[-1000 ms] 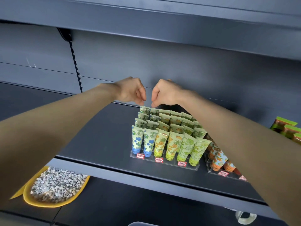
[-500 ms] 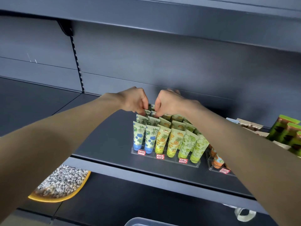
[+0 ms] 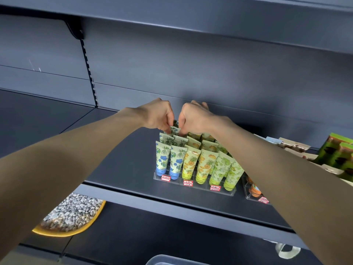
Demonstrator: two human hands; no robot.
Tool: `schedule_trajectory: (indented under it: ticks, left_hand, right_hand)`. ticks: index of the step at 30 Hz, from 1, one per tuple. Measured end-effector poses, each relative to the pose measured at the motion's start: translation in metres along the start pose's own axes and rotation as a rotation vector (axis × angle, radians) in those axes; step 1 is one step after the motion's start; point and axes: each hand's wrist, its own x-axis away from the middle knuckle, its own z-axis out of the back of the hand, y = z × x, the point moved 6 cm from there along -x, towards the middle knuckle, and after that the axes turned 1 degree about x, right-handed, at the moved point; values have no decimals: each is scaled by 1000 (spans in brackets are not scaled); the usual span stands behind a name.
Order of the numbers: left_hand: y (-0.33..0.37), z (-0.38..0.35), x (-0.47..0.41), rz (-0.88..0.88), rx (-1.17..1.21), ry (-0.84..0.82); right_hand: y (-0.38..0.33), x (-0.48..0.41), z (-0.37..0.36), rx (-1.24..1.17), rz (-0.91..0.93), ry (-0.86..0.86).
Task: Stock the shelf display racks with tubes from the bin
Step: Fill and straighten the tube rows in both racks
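Observation:
A clear display rack (image 3: 194,183) on the dark shelf holds rows of upright tubes: blue-flower ones (image 3: 162,157) on the left, yellow pineapple ones (image 3: 191,161) in the middle, green ones (image 3: 221,167) on the right. My left hand (image 3: 158,115) and my right hand (image 3: 193,117) are together over the back left rows. Both pinch the crimped top of a blue-flower tube (image 3: 174,130) standing in a back row. The rear tubes are partly hidden by my hands.
A second clear rack (image 3: 254,196) with orange tubes stands to the right, with green boxes (image 3: 338,155) and paper packets beyond it. A yellow dish of grey pebbles (image 3: 70,213) lies on the lower shelf at left. A grey bin's rim (image 3: 172,260) shows at the bottom edge.
Both hands have come down from above the rack onto the back rows and now pinch a tube's top. The view has shifted, showing the bin's rim.

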Motion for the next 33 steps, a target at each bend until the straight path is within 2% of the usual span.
schedule_trajectory:
  ticks: [22,33]
  left_hand:
    - [-1,8,5,5,58,-49]
    - [11,35,30,-19,95,4]
  right_hand:
    - [1,1,8,12,-10,-16]
    - [-5,20,28,-187,-24,-37]
